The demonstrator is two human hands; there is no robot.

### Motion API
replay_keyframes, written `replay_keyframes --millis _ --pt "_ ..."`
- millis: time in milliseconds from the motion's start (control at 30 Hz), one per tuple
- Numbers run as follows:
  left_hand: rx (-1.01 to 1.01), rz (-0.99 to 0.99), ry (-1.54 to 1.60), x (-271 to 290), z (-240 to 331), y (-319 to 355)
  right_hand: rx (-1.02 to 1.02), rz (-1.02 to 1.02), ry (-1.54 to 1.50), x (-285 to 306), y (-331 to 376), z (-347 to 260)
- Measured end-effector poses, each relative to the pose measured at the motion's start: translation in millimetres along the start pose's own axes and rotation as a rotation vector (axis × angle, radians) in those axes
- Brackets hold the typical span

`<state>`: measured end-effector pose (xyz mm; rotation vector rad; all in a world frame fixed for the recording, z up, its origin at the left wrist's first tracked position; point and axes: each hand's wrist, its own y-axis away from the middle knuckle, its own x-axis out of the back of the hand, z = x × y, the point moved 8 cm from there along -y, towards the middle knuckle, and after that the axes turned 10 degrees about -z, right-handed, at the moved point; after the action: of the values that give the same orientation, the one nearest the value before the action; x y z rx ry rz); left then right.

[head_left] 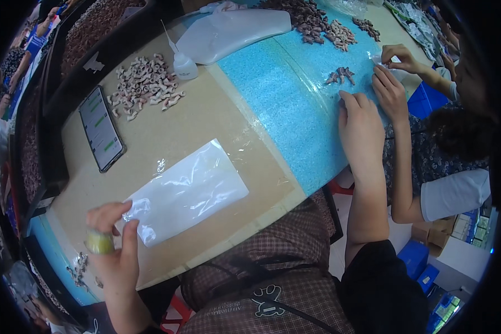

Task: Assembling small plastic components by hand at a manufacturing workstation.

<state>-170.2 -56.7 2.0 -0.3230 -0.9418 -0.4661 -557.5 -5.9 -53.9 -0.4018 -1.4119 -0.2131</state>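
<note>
My left hand (pixel 112 239) is held over the left end of a glossy white sheet (pixel 197 186) on the table. Its thumb and forefinger are apart, and a yellowish-green band (pixel 99 242) wraps one finger. Crinkled clear film shines beside those fingertips. Out to the right, my right hand (pixel 363 125) reaches over the blue mat, fingers bent together; whatever is at their tips is too small to make out. A few brown twisted pieces (pixel 340 75) lie just beyond it. Close by are a co-worker's two hands (pixel 392 89), fingers pinched on something small and pale.
A phone (pixel 102 129) lies left of a heap of pinkish-white pieces (pixel 145 83). Behind are a needle-tipped bottle (pixel 183 65) and a white plastic bag (pixel 236 33). More brown pieces (pixel 309 22) are piled on the blue mat (pixel 278 106). A black-edged tray (pixel 44 139) borders the left.
</note>
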Motion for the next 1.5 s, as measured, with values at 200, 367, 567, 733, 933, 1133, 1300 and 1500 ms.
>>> replay_keyframes --millis 200,367,567,733,933,1133,1300,1500 --pt "-0.002 -0.113 0.507 -39.7 -3.0 46.1 0.201 -0.592 -2.034 -8.8 30.3 -82.0" --pt "-0.014 -0.203 0.761 -65.5 23.9 35.2 0.17 -1.05 -2.38 -3.9 72.3 -170.7" --pt "0.152 -0.035 1.062 -72.8 1.7 45.9 0.346 -1.128 -2.236 8.3 101.7 -212.9" --pt "0.051 -0.042 0.911 -54.1 2.2 44.9 0.809 -0.848 -1.675 35.3 97.7 -225.3" --pt "-0.014 -0.236 0.756 -46.0 3.1 47.8 0.722 -0.795 -1.781 37.7 105.3 -227.4" --pt "0.355 -0.109 1.369 -59.5 -35.7 62.8 0.886 -0.212 -0.795 51.9 18.0 -230.5" --pt "0.421 0.014 1.419 -61.5 -54.4 63.5 0.861 0.142 -0.292 28.0 -37.7 -248.1" --pt "0.469 0.089 1.301 -61.6 -62.5 68.9 0.922 0.162 -0.125 19.1 -42.5 -261.9"
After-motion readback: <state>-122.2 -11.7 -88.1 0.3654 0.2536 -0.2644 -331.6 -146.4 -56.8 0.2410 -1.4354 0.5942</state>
